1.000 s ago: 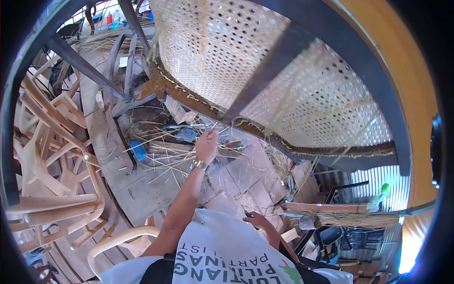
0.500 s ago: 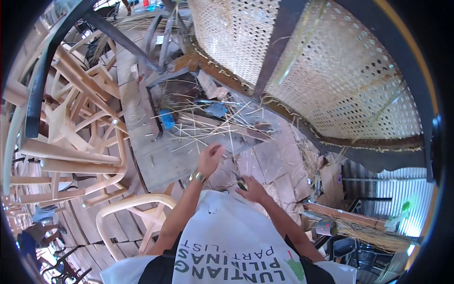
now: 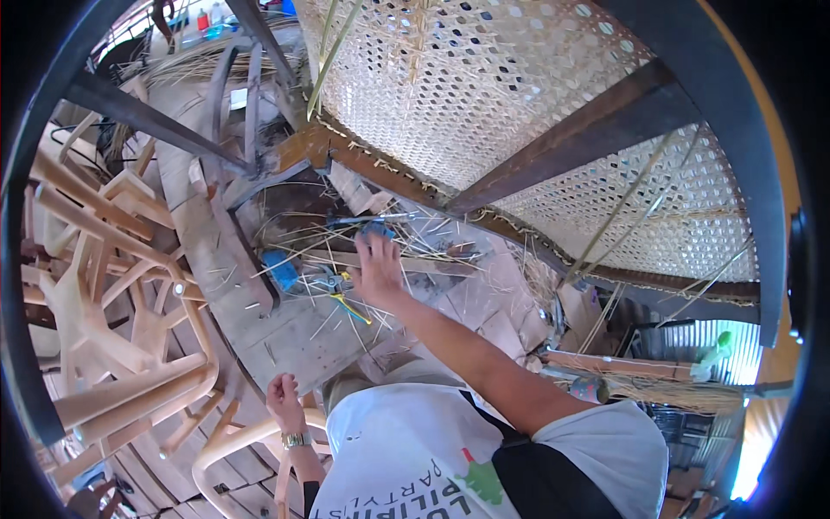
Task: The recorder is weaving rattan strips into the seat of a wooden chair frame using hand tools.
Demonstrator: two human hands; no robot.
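Observation:
My right hand (image 3: 378, 270) reaches forward over a litter of thin cane strips (image 3: 415, 253), its fingers spread and nothing visible in its grasp. Just left of it, a pair of pliers with yellow handles (image 3: 351, 309) lies among the strips. A blue scrap (image 3: 377, 231) sits at the fingertips, and another blue piece (image 3: 281, 270) is farther left. My left hand (image 3: 282, 401), with a gold watch at the wrist, is low beside my shirt. Its fingers are curled; whether anything is in them cannot be made out. Ahead stands a dark wooden frame with woven cane panels (image 3: 484, 95).
Bare wooden chair frames (image 3: 121, 337) crowd the left side. A curved pale chair (image 3: 207, 458) is near my left arm. Long loose strands (image 3: 605, 229) hang from the cane panel. At right lie a bundle of cane (image 3: 666, 394) and a can (image 3: 590, 389).
My right hand has moved forward and left, and the dark-handled tool no longer shows in it. My left hand has drawn back, down and left. The view has shifted. Yellow-handled pliers now show.

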